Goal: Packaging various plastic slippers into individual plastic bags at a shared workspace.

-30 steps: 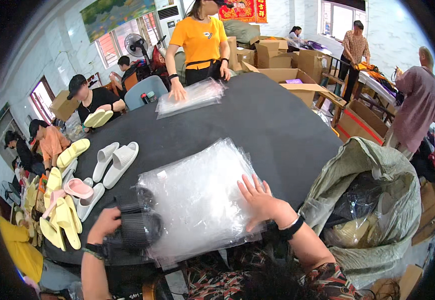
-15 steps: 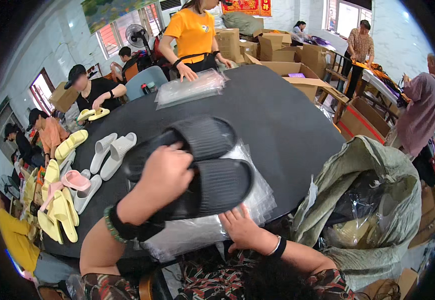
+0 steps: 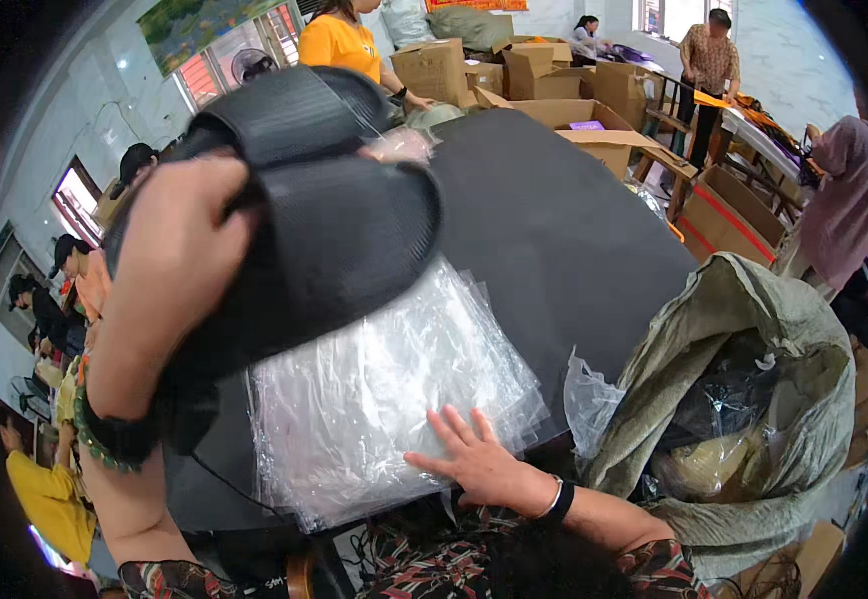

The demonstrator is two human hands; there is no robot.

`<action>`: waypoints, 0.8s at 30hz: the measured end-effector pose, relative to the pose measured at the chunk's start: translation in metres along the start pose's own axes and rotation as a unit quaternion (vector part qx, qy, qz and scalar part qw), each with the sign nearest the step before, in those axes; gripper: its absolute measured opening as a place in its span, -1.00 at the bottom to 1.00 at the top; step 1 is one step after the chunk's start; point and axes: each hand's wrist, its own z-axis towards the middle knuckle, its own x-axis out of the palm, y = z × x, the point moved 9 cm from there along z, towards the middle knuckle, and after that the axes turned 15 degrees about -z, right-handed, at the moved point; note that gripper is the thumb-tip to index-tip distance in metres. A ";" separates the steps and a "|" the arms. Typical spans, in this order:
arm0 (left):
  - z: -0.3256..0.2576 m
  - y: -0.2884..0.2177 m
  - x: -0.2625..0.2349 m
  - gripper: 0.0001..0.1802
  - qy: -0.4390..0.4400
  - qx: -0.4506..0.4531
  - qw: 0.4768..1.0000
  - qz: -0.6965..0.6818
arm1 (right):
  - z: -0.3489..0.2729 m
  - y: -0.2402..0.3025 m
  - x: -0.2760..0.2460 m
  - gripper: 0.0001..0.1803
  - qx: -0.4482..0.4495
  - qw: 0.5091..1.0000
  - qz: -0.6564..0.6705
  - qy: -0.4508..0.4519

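My left hand (image 3: pixel 189 240) is closed around a pair of black slide sandals (image 3: pixel 354 220), held side by side above the table, large and close in the picture. Their ribbed straps face up, and they hide much of the table's left side. Fingers spread, my right hand (image 3: pixel 479 461) lies on the near right part of a stack of clear plastic bags (image 3: pixel 354 399). The stack rests on the black tabletop (image 3: pixel 554 240) at its near edge.
To the right of the table stands an open woven sack (image 3: pixel 643 399) holding plastic-wrapped items. Open cardboard boxes (image 3: pixel 593 150) fill the far side. Across the table is a person in an orange shirt (image 3: pixel 339 45); another in yellow (image 3: pixel 44 504) is at the left.
My left hand has raised the black slides up and to the left, uncovering the bag stack. My right hand still lies on the bags, its fingers now more spread.
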 end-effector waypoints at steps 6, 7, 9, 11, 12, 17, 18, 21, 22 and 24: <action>-0.023 -0.078 0.057 -0.81 -0.010 0.130 0.982 -0.134 | 0.006 0.004 -0.001 0.27 -0.018 0.999 -0.003 0.042; -0.022 -0.084 0.079 -0.83 0.037 0.109 0.985 -0.126 | 0.007 0.006 -0.002 0.22 -0.020 0.999 -0.005 0.048; -0.016 -0.098 0.126 -0.85 0.106 0.053 0.985 -0.129 | 0.003 0.003 0.008 0.26 -0.008 0.999 -0.023 0.037; -0.026 -0.092 0.186 -0.83 0.113 -0.011 0.981 -0.158 | 0.006 0.002 0.008 0.30 -0.009 0.998 -0.019 0.060; -0.038 -0.082 0.217 -0.82 0.093 -0.032 0.978 -0.183 | 0.006 0.005 0.009 0.30 -0.016 0.998 -0.025 0.056; -0.098 -0.021 0.315 -0.77 -0.007 -0.106 0.974 -0.201 | 0.004 0.009 0.015 0.32 -0.020 0.997 -0.076 0.024; -0.094 -0.012 0.320 -0.77 -0.012 -0.105 0.974 -0.201 | 0.003 0.007 0.015 0.32 -0.016 0.996 -0.088 -0.006; -0.096 0.043 0.326 -0.71 0.039 -0.206 0.971 -0.118 | 0.002 0.012 -0.002 0.35 -0.024 0.995 -0.086 0.036; -0.101 0.067 0.319 -0.69 0.012 -0.239 0.963 -0.125 | 0.000 0.011 -0.005 0.37 -0.021 0.996 -0.085 0.034; -0.113 0.108 0.318 -0.65 0.032 -0.317 0.943 -0.095 | -0.003 0.007 0.001 0.39 -0.015 0.995 -0.089 0.036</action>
